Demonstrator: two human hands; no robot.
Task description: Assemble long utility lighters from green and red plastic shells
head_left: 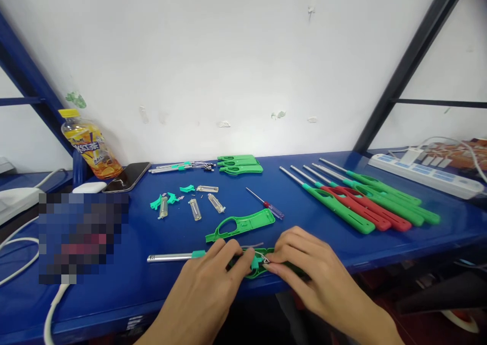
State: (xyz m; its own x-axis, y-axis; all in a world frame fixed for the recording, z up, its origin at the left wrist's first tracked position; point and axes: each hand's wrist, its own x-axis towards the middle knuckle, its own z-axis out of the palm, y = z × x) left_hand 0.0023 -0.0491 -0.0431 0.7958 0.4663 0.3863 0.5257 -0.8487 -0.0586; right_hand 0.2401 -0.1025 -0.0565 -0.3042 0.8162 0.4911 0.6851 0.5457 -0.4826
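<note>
A green lighter half-shell with a metal tube (169, 257) sticking out to the left lies at the near edge of the blue table (342, 238). My left hand (213, 279) presses down on the shell's left part, fingers curled over it. From the right, my right hand (304, 269) pinches a small wire and teal part (255, 261) at the shell's middle. A second green shell half (241, 225) lies just beyond my hands.
Behind lie a small screwdriver (266, 203), clear fuel capsules (195, 208), teal bits (162, 201), stacked green shells (239, 164). A row of assembled green and red long lighters (361, 200) sits at right, a power strip (426, 175) farther right. Bottle (89, 144) and phone (127, 176) stand at left.
</note>
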